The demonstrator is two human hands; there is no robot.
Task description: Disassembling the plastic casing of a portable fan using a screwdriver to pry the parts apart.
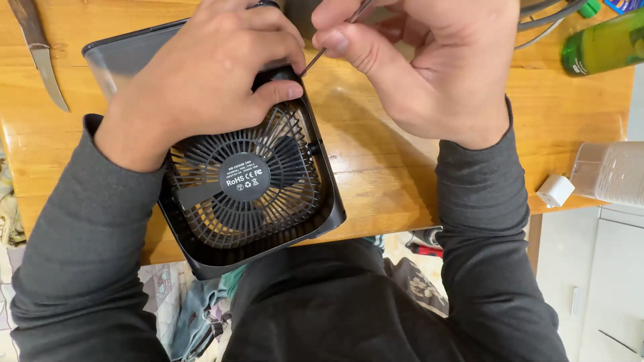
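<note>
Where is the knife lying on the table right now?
In the head view the knife lies at the far upper left of the wooden table, left of the black fan unit that the left hand is holding, and apart from both.

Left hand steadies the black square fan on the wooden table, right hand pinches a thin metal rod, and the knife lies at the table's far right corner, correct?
Not quite: the head view shows the knife at the far left corner. The left hand does steady the black square fan on the wooden table, and the right hand pinches the thin metal rod.
</note>
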